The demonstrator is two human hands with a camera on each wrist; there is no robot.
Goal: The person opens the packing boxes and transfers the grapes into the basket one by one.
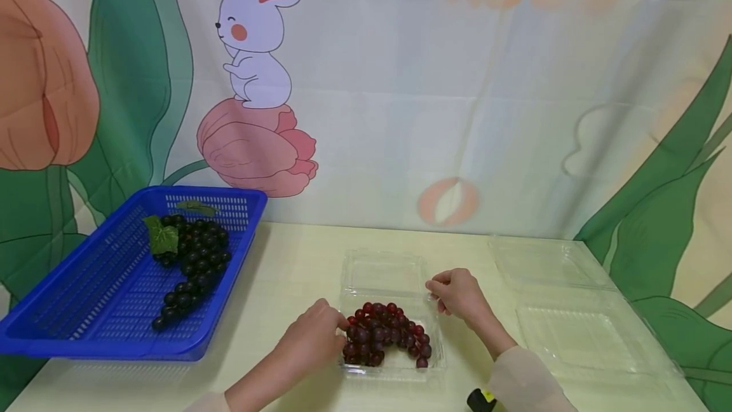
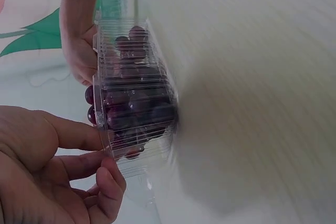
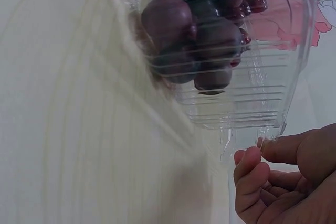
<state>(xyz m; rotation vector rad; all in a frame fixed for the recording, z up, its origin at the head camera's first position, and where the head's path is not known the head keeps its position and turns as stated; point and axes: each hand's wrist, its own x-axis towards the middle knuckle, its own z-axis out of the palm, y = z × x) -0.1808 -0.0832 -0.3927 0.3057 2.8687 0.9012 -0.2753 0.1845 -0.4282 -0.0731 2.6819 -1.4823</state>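
A clear plastic clamshell container (image 1: pixel 407 370) lies on the table with its lid (image 1: pixel 384 272) folded back, away from me. Inside sits a bunch of dark red grapes (image 1: pixel 377 330), arching across the base. My left hand (image 1: pixel 311 339) pinches the container's left rim between thumb and fingers; in the left wrist view, the fingertips (image 2: pixel 107 182) meet the ridged wall beside the grapes. At the far right corner, near the hinge, my right hand (image 1: pixel 462 299) pinches the plastic edge. The right wrist view shows that thumb and forefinger together on the edge.
A blue plastic basket (image 1: pixel 122 348) at the left holds a bunch of black grapes (image 1: pixel 200 256) with green leaves. Another open clear container (image 1: pixel 577 336) lies at the right. A black object (image 1: pixel 481 400) with a yellow mark shows by the right sleeve. A printed cloth (image 1: pixel 377 113) hangs behind.
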